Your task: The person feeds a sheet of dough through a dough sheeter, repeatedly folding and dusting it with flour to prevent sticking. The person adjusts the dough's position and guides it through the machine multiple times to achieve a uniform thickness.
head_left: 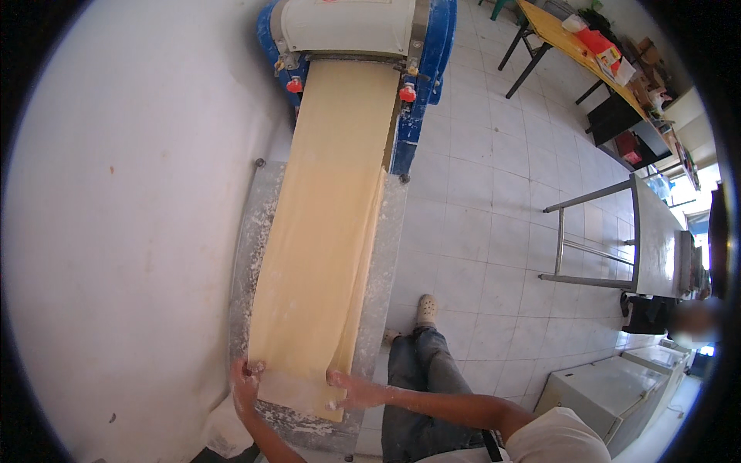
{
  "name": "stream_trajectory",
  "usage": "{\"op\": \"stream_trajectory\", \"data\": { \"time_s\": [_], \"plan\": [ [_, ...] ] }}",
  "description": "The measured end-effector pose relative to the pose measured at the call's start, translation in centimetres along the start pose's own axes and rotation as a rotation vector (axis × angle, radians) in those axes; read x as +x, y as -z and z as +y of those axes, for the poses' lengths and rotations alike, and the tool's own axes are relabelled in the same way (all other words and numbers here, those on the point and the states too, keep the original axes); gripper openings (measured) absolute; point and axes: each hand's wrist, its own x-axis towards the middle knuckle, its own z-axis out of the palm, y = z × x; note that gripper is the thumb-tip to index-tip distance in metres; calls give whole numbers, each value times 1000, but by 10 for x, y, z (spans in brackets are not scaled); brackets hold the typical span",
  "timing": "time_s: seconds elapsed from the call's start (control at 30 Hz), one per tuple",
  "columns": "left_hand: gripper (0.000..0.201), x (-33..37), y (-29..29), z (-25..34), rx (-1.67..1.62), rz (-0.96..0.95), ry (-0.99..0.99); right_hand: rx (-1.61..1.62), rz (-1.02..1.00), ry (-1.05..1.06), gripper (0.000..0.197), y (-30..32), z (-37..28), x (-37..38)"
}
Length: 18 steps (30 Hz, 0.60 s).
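Observation:
A long, pale yellow dough sheet (pixel 324 231) runs down from the rollers of a blue and white dough sheeter (pixel 347 27) onto a flour-dusted metal tray (pixel 386 255). Folded layers show along its right side. At the near left corner, my left hand (pixel 245 386) is closed on the dough's edge with bent fingers. My right hand (pixel 359 391) grips the right edge near the same end, its fingers closed on the dough. A paler, floury flap of dough lies between both hands.
A white wall (pixel 139 231) borders the tray on the left. Red knobs (pixel 407 93) flank the sheeter's outlet. Across the tiled floor (pixel 494 231) stand a metal table (pixel 656 239), a cluttered yellow table (pixel 556 35) and a white chest freezer (pixel 594 393). Another person (pixel 656 316) is at the far right.

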Motion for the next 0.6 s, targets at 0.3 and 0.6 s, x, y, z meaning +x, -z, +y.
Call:
{"op": "stream_trajectory", "data": {
  "time_s": [0.3,0.6],
  "plan": [
    [34,-32,11,-13,-268,-254,405,-41,-4,43,89,-19,12,-24],
    [30,-56,2,-13,-393,-154,500,19,-100,11,71,-37,15,-35]
  ]
}}
